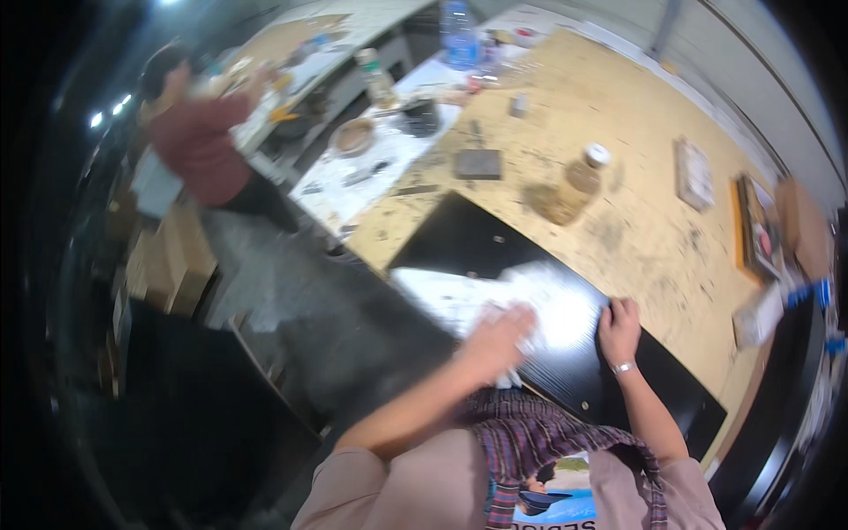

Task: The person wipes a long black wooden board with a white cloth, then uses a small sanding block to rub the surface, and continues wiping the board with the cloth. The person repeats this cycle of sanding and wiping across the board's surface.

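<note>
A long black panel [446, 234] with small metal fittings along it lies slantwise on the near part of the workbench. My left hand [502, 343], blurred by motion, presses on a white cloth [442, 296] spread over the panel's middle; a bit of white also shows below the palm. Curled over the panel's far edge is my right hand [621, 331], closed, its fingertips partly hidden. Beyond the panel stands a clear bottle of yellowish liquid with a white cap [579, 185]. A small dark block [478, 164] rests left of the bottle.
At the bench's right side are a small pale box [695, 175], a framed item [758, 225] and a white carton [757, 316]. A large water bottle [458, 40] and a round dish [353, 138] stand at the back. A co-worker [199, 132] is at another table.
</note>
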`<state>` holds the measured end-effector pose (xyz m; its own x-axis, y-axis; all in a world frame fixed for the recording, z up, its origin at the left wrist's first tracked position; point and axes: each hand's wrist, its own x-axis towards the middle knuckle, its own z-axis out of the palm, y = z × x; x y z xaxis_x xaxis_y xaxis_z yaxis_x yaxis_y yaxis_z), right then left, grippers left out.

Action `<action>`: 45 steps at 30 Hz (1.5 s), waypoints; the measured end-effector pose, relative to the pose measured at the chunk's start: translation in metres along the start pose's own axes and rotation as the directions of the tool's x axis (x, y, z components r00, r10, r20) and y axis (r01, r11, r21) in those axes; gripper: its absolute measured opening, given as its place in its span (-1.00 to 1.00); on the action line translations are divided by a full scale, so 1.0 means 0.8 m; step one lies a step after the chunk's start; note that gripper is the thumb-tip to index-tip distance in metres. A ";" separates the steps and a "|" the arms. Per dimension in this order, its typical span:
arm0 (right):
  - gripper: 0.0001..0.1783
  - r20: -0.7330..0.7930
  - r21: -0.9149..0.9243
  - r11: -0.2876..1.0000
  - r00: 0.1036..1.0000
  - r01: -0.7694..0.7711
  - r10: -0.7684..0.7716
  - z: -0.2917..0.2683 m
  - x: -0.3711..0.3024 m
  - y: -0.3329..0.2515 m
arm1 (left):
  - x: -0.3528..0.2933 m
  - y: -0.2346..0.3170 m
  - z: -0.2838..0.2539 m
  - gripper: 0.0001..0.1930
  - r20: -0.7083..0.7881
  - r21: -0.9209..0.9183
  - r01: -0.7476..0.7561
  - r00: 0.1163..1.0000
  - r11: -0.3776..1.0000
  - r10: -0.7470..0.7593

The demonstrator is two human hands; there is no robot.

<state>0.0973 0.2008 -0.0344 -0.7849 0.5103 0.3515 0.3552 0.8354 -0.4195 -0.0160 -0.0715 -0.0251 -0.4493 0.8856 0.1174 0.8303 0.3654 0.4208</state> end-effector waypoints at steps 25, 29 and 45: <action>-0.70 -0.674 0.253 0.587 0.295 -0.769 0.677 -0.261 -0.427 0.289 | 0.221 0.443 0.229 -0.21 0.286 -0.119 -0.803 0.536 0.584 0.794; -0.75 -0.747 0.322 0.587 0.182 -0.743 0.640 -0.270 -0.415 0.290 | 0.210 0.552 0.254 -0.20 0.366 -0.299 -0.854 0.310 0.426 0.878; -0.80 -0.724 0.346 0.570 0.175 -0.746 0.668 -0.250 -0.446 0.314 | 0.186 0.575 0.257 -0.28 0.357 -0.560 -0.822 -0.129 0.102 0.925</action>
<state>0.5678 0.2697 -0.0980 0.4675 0.7948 0.3869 0.6122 0.0246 -0.7903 0.3668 0.2874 0.0011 0.9438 0.3263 0.0530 0.2690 -0.8513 0.4505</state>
